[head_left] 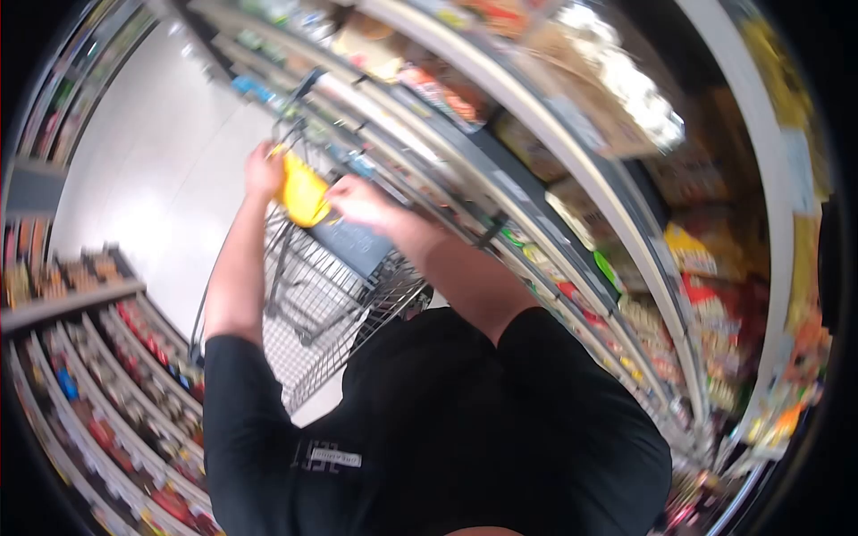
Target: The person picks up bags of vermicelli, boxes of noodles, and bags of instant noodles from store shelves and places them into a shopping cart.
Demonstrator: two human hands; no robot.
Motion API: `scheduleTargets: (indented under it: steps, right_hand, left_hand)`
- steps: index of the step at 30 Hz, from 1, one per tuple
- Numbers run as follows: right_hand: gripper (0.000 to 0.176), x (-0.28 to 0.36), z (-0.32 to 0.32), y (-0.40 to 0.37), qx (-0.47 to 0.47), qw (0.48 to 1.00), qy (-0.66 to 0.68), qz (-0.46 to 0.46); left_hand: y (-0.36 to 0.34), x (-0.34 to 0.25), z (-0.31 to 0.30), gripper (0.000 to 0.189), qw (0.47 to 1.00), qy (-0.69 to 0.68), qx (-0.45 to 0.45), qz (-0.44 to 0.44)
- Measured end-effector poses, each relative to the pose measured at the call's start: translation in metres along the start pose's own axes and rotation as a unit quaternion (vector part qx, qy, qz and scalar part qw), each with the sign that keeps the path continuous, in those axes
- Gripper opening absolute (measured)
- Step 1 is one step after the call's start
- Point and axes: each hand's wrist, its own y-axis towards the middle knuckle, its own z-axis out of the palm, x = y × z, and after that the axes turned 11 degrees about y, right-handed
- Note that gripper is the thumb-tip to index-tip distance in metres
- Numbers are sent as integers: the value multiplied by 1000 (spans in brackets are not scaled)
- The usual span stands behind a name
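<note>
A bright yellow bag [304, 189], blurred by motion, hangs between my two hands above a wire shopping cart [317, 308]. My left hand [263, 170] is closed on its upper left edge. At the other side, my right hand [359, 200] has its fingers pinched together at the bag's right edge. Whether the bag holds anything cannot be made out. Just below my right hand, a dark grey panel [353, 248] lies on the cart.
Tall shelves with packaged goods [447, 94] run close along the right side. Lower left stands another shelf unit [134, 357] with rows of goods. Pale floor [152, 152] stretches ahead on the left.
</note>
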Motion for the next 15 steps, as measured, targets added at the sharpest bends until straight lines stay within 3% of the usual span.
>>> scheduleTargets:
  steps: [1,3,5,6,7,10,11,12,13,14,15]
  right_hand:
    - [25,-4,-7,-6,35,999,-11,-20]
    - [25,-2,-26,-37,88,995,39,7]
    - [26,9,-56,-80,103,993,46,25]
    - [26,14,-75,-110,99,992,76,9]
    - [24,10,-93,-133,84,992,87,-29]
    - [18,16,-149,-201,5,985,69,-157]
    - [16,23,-167,-231,-89,971,-3,-223]
    - [13,45,-180,-273,-178,942,-51,-279]
    - [6,59,-193,-302,-341,870,-170,-314]
    - [12,64,-205,-322,-404,815,-1,-416]
    - [17,72,-227,-348,-503,685,-125,-512]
  left_hand:
    - [-2,12,7,38,998,-66,19,-9]
    - [-22,-12,-15,32,994,107,-12,15]
    - [-24,-4,-11,30,993,74,-7,90]
    - [-28,-11,-13,30,996,54,20,72]
    - [-30,-17,-17,30,997,37,47,48]
    - [-29,-65,-38,25,996,67,-32,54]
    - [-28,-88,-45,22,994,44,-61,84]
    - [-29,-116,-53,20,990,21,-88,111]
    - [-34,-149,-63,18,984,-2,-113,137]
    - [-49,-200,-80,13,980,-68,-110,152]
    - [-60,-238,-86,11,968,-102,-92,209]
